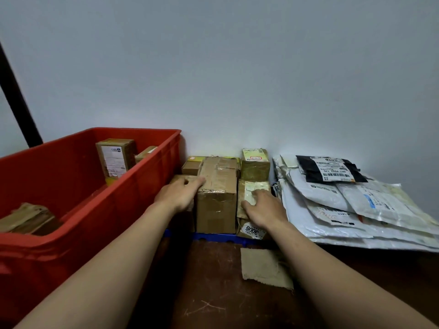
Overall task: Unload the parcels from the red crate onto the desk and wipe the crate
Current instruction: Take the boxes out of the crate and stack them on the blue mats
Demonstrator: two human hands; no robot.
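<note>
The red crate (133, 186) stands at the left on the dark desk (213, 293). Inside it I see an upright labelled box (115, 159), a smaller box (145, 153) behind it and a flat brown parcel (28, 218) at the near end. Beside the crate, cardboard boxes are stacked against the wall. My left hand (180, 194) rests with straight fingers against the left top edge of the big taped box (217, 195). My right hand (262, 207) lies on a labelled parcel (249, 191) to that box's right, fingers bent over it.
A beige cloth (263, 267) lies on the desk in front of the boxes. A pile of white and black mailer bags (344, 200) fills the right side. A blue tray edge (218, 237) shows under the boxes. The wall is right behind.
</note>
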